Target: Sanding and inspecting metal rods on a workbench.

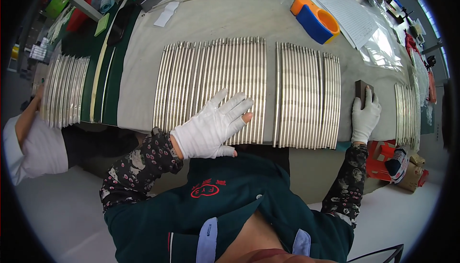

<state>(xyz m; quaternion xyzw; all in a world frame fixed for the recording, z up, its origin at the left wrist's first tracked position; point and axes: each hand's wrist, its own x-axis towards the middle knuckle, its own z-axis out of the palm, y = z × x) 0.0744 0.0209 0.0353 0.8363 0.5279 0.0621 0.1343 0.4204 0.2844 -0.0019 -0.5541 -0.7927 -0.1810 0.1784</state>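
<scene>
Slim silvery metal rods (235, 66) lie side by side in a wide row on the cloth-covered table in front of me. My left hand (211, 124), in a white glove with some bare fingertips, rests spread and flat across the near half of this row. A second row of like rods (299, 95) lies to its right, past a narrow gap. Further right, my gloved right hand (366, 116) has its fingers around a small dark brown block (360, 88) at the table. Part of the block is hidden under the fingers.
An orange and blue tape dispenser (316, 21) stands at the back, beside paper sheets (347, 16) and clear plastic bags (381, 52). More rods (406, 114) lie at the far right. At the left, a co-worker's arm (28, 116) reaches to another rod bundle (64, 90). A red box (379, 160) sits below right.
</scene>
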